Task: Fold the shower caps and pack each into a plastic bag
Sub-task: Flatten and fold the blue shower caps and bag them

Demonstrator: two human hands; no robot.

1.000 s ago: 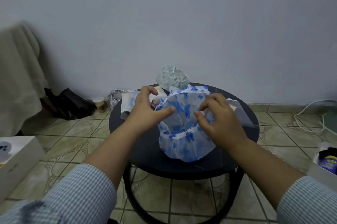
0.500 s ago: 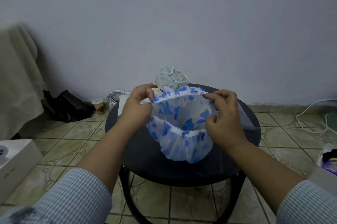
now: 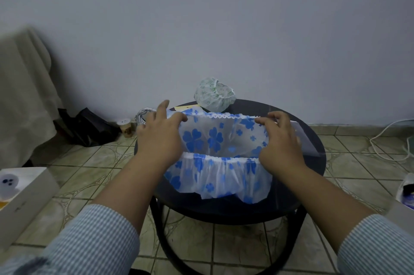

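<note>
Pale wall and tiled floor frame a small round black table [image 3: 313, 176], which is where I work. My left hand [image 3: 160, 140] and right hand [image 3: 281, 144] are both closed on the elastic rim of the blue-flowered shower cap [image 3: 219, 176], one at each end, stretching the opening wide above the middle of the table while the body of the cap sags toward the near edge. A second, green-patterned shower cap [image 3: 214, 94] sits bunched at the far edge, and a clear plastic bag [image 3: 307, 140] lies flat by the right edge, just behind my right hand.

To fold this well, I judge I should keep even tension on both ends so the gathered elastic lies straight, then bring the far rim down onto the near rim and flatten the cap on the table, pressing the air out before folding again. The film looks thin and slippery, so pinching the elastic itself, not the loose film, should stop it sliding. Folding it narrow enough for the bag's mouth matters most.
</note>
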